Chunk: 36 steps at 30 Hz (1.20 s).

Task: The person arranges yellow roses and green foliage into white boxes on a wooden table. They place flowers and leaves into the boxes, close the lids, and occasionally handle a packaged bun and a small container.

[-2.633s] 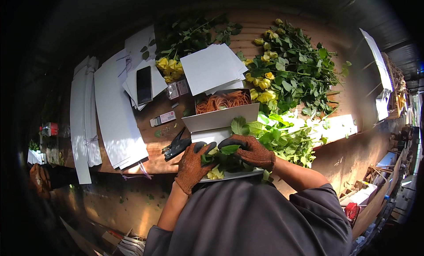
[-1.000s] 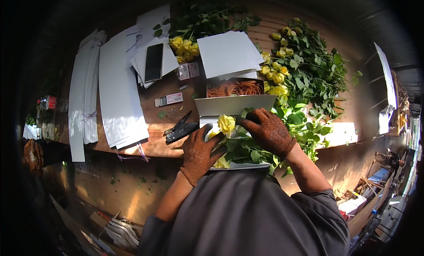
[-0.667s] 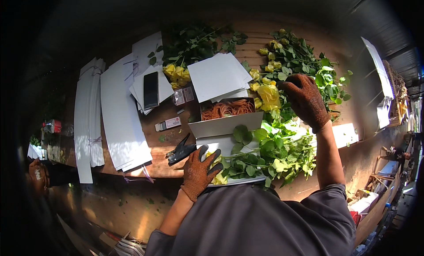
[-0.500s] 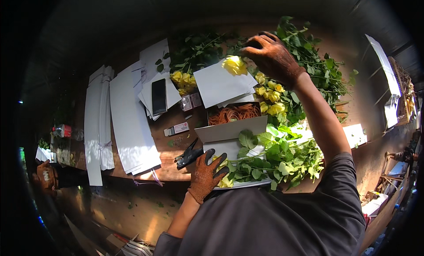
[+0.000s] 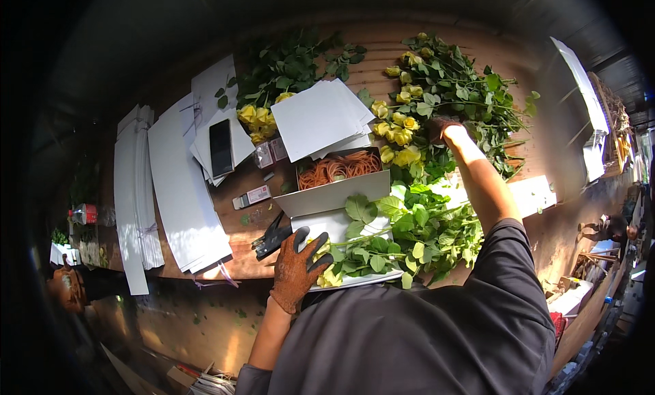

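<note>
My left hand point(image 5: 298, 271), in an orange-brown glove with dark fingertips, spreads its fingers at the yellow blooms point(image 5: 330, 277) of leafy roses lying on a white sheet point(image 5: 361, 275) at the near table edge. Beside it lies a black hand tool point(image 5: 273, 238), perhaps a stapler. My right hand point(image 5: 445, 129), gloved too, reaches into the large heap of yellow roses point(image 5: 471, 88) at the far right. Its fingers are hidden among leaves, so what it holds cannot be seen. Rose stems and leaves point(image 5: 437, 235) lie under my right forearm.
An open box of orange rubber bands point(image 5: 338, 171) stands mid-table, white sheets point(image 5: 321, 115) behind it. Leftward lie a phone point(image 5: 220, 148), a small box point(image 5: 251, 197) and long white card stacks point(image 5: 187, 190). More roses point(image 5: 290, 67) lie behind. Another person's gloved hand point(image 5: 67, 286) shows at far left.
My right hand has come down and nearer, into the rose heap. The yellow rose beside it over the white sheets is gone from there. My left hand stays by the blooms; the view shifted slightly.
</note>
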Each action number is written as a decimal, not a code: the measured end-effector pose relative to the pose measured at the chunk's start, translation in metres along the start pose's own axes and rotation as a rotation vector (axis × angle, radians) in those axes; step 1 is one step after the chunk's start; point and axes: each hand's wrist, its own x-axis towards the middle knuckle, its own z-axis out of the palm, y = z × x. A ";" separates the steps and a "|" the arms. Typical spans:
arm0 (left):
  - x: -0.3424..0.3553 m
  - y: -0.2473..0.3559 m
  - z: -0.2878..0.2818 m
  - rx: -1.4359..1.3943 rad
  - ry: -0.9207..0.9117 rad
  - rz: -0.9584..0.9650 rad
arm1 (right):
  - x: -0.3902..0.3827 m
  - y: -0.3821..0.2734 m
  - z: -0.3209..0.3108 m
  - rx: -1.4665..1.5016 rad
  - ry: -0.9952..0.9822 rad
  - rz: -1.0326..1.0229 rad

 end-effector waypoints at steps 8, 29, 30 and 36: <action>-0.001 -0.002 0.002 -0.014 0.016 0.020 | -0.060 -0.032 0.010 0.068 0.238 0.024; -0.007 -0.003 0.001 0.032 0.027 0.061 | -0.263 -0.095 -0.152 0.056 1.249 -0.368; -0.004 -0.001 -0.002 0.023 0.009 0.055 | -0.254 -0.101 -0.147 0.072 1.170 -0.392; -0.002 -0.008 0.002 0.026 0.050 0.061 | -0.242 -0.155 -0.115 0.346 0.916 -0.463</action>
